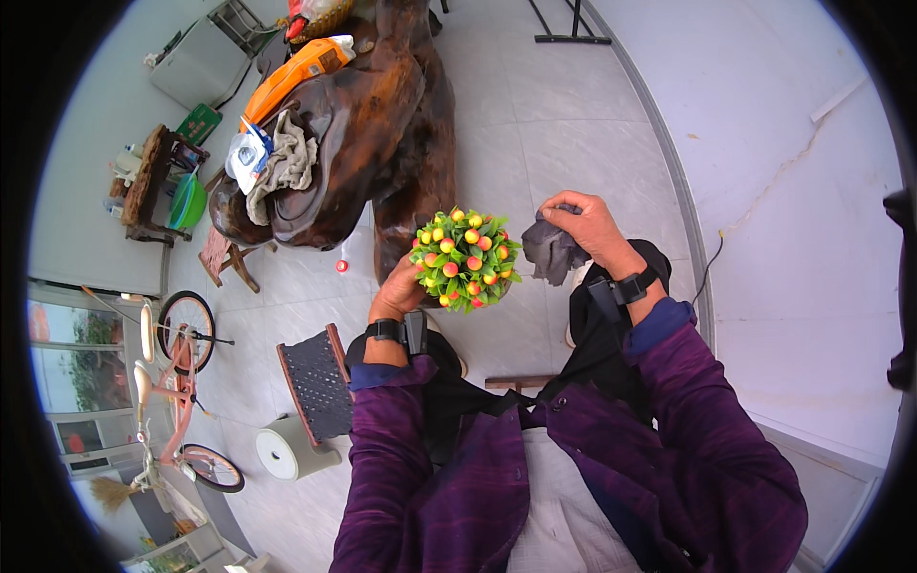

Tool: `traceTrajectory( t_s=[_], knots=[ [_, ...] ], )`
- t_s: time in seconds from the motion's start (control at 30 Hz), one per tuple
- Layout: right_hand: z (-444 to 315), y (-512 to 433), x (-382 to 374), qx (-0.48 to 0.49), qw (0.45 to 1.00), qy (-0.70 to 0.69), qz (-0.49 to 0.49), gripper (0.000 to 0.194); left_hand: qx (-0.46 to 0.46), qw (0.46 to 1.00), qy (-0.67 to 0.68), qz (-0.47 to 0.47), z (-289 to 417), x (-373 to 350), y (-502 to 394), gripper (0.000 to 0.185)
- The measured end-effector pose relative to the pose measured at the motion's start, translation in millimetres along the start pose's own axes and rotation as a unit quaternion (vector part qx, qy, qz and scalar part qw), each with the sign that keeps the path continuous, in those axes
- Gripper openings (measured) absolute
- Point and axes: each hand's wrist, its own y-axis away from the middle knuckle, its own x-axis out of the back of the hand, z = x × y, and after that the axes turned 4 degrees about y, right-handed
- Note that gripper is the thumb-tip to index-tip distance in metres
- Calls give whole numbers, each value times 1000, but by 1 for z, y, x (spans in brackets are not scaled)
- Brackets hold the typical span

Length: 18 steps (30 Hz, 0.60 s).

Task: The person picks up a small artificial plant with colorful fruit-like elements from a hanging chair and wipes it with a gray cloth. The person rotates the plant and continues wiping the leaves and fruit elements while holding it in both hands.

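A round potted plant (467, 259) that looks artificial, with green leaves and small red-and-yellow fruits, is held up in front of me. My left hand (399, 290) grips it from the left, the fingers partly hidden under the leaves. Its pot is almost wholly covered by the foliage. To the right of the plant, my right hand (589, 223) pinches a crumpled dark grey cloth (553, 247), which hangs down from the fingertips. A small gap separates cloth and leaves. Black devices are strapped around both wrists.
A large polished root-wood table (358, 136) stands ahead left, bearing a beige rag (285, 161) and an orange bag (297, 75). A plastic bottle with a red cap (342, 266) is beside it. A folding stool (315, 387), a white bin (279, 453) and a pink bicycle (183, 394) are left; a wall (788, 215) is right.
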Motion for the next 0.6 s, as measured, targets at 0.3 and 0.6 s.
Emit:
traceTrajectory(
  t_s=[0.3, 0.6],
  knots=[
    [12, 1, 26, -84, 984, -125, 95, 14, 28, 1000, 2, 12, -4, 8, -1, 66],
    [22, -2, 32, -93, 980, -154, 87, 14, 28, 1000, 4, -4, 4, 2, 6, 75]
  ],
)
